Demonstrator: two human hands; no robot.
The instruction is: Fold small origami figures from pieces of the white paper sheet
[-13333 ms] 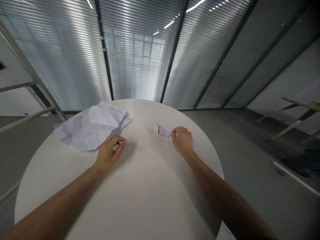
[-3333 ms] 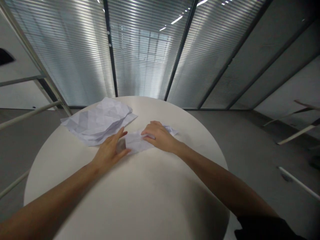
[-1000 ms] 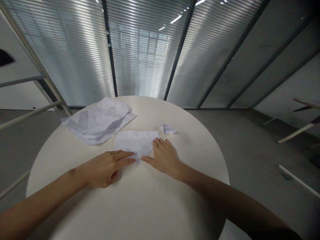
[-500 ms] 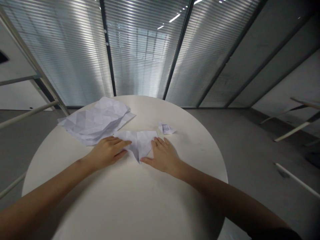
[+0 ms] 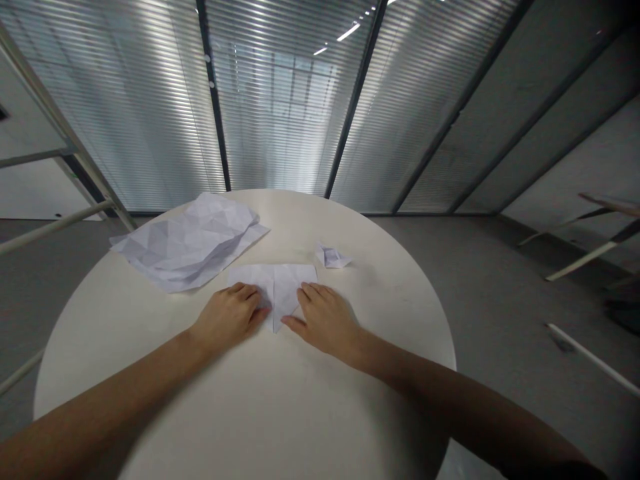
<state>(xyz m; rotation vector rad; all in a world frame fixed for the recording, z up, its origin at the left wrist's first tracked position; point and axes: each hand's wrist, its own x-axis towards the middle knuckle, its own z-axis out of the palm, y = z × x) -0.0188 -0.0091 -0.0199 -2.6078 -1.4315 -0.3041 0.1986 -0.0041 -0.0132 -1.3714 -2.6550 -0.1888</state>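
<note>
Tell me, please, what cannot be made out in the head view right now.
In the head view:
Folded sheet: parts of its lower edges, under the left hand and right hand.
Crumpled paper pile: sheet count, as the top covers those beneath.
Small folded paper: finer creases, too small.
Dark object at far right: full shape, cut off by the picture's edge.

Bare left forearm (image 5: pixel 115 397), bare right forearm (image 5: pixel 425 390) with dark sleeve (image 5: pixel 555 471) above.
</note>
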